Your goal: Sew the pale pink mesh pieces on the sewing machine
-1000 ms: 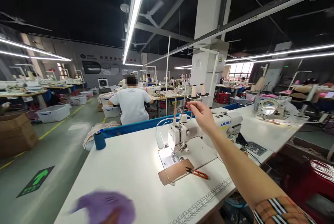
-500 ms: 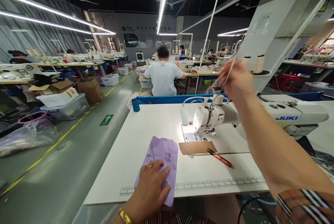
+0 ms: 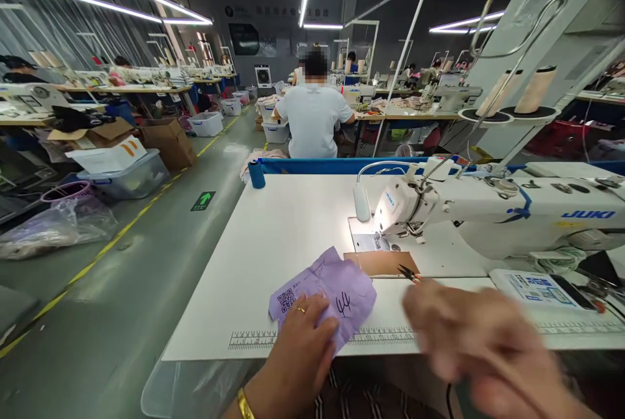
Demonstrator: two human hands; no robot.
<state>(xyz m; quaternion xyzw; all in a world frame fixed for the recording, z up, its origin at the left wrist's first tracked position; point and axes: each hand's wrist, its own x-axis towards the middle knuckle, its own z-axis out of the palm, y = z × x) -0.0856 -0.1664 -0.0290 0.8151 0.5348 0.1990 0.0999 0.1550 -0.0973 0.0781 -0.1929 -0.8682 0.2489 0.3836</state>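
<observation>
On the near edge of the white sewing table, my left hand [image 3: 300,347] presses on a creased purple paper [image 3: 349,295], its bent fingers close together. The sheet bears a handwritten 44 and a printed square code. My right hand [image 3: 473,341] is smeared by motion above the table's front edge; its fingers cannot be made out. Just beyond it show the dark blades of thread snips [image 3: 407,272], their handle hidden by the hand. A brown flat piece [image 3: 383,263] lies in front of the needle area of the white sewing machine [image 3: 407,201], whose lamp is lit.
A blue thread spool [image 3: 256,174] stands at the table's far left corner. Thread cones [image 3: 534,90] sit on a stand at right. A printed box [image 3: 541,289] lies below the machine arm. A measuring scale [image 3: 258,339] runs along the front edge. A person in white [image 3: 315,120] sits ahead.
My right hand has come down from the thread stand to the snips at the front. The purple paper has turned clockwise under my left hand, and the view has shifted.
</observation>
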